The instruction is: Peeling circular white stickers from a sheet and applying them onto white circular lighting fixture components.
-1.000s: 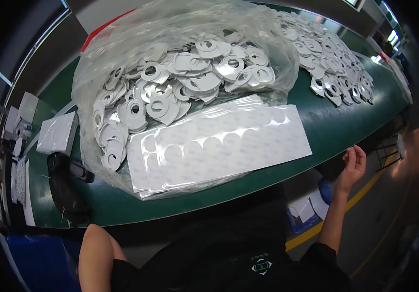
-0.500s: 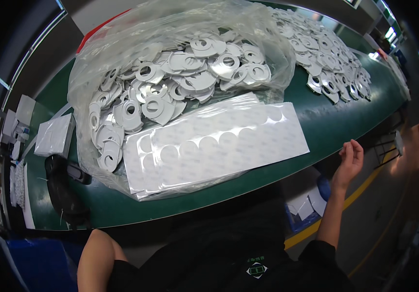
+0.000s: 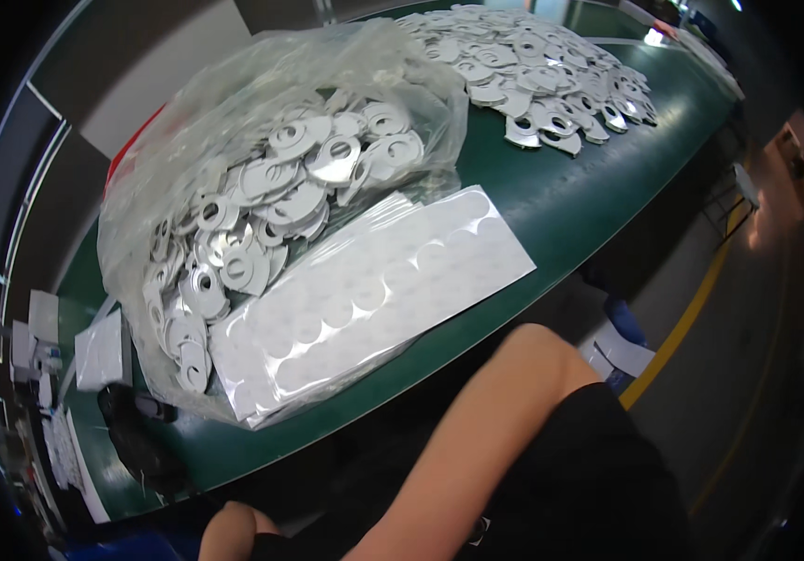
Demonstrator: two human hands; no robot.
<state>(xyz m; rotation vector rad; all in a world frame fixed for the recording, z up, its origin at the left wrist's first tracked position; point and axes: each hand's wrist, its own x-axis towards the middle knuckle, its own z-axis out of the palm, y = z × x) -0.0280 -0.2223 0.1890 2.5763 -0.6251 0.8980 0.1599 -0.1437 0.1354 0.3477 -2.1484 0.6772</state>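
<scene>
My right arm (image 3: pixel 477 439) is bent at the elbow just off the table's front edge. Its forearm runs down to the lower left and its hand is out of the picture. Of my left arm (image 3: pixel 234 528), only a part around the elbow shows at the bottom edge; that hand is also outside the view. On the table, nearest my right elbow, lie stacked glossy white sheets (image 3: pixel 393 294) with a row of rounded outlines. They overlap the front of a large clear plastic bag (image 3: pixel 131 224), opened out around many flat white rounded pieces with holes (image 3: pixel 271 178).
More such white pieces are heaped loose (image 3: pixel 552 70) at the table's far right. A black object (image 3: pixel 140 449) and a wrapped white packet (image 3: pixel 103 351) occupy the left end of the green table (image 3: pixel 570 201). White items and something blue (image 3: pixel 624 323) sit below the front edge.
My right hand, raised past the table's front edge before, has dropped out of view as the arm folded inward across my body. The view has turned, shifting the table's things leftward.
</scene>
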